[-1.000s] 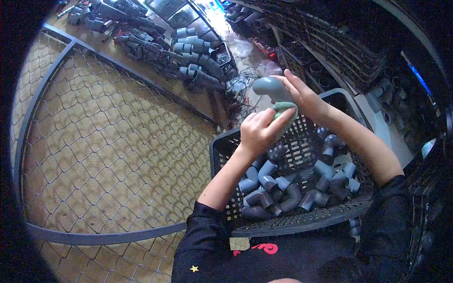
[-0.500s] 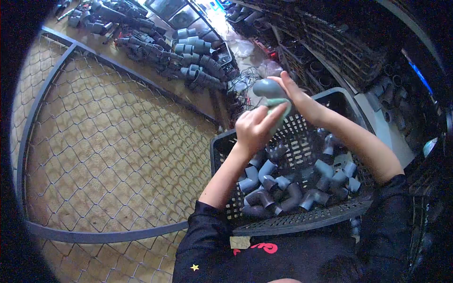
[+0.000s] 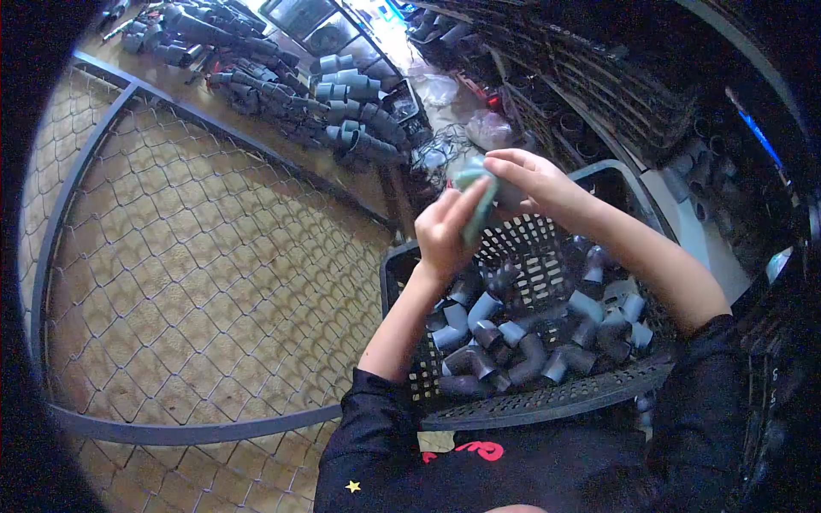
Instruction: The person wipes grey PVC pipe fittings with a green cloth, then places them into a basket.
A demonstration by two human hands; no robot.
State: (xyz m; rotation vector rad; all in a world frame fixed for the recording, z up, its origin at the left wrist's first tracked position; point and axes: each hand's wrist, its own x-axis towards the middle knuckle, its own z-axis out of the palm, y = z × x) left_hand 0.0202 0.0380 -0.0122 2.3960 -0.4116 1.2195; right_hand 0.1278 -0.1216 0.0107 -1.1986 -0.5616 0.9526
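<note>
My left hand point(image 3: 445, 232) is closed on a pale green cloth point(image 3: 481, 209), which is smeared by motion. The cloth presses against a grey pipe fitting point(image 3: 510, 195) gripped in my right hand point(image 3: 540, 184). Fingers and cloth cover most of that fitting, so its full shape is hidden. Both hands are raised over the far part of a black slotted crate point(image 3: 547, 416). Inside the crate lie several grey elbow pipe fittings point(image 3: 532, 355), some light and some dark.
A wire mesh panel in a metal frame point(image 3: 171, 430) spans the left side. Beyond it, grey pipe fittings point(image 3: 351, 94) are heaped on the floor. Dark racks point(image 3: 590, 77) line the right, and plastic bags point(image 3: 487, 128) lie at the far end.
The cloth has moved up onto the fitting, covering the rounded end seen before. My left hand has shifted slightly left, and the fitting has turned in my right hand.
</note>
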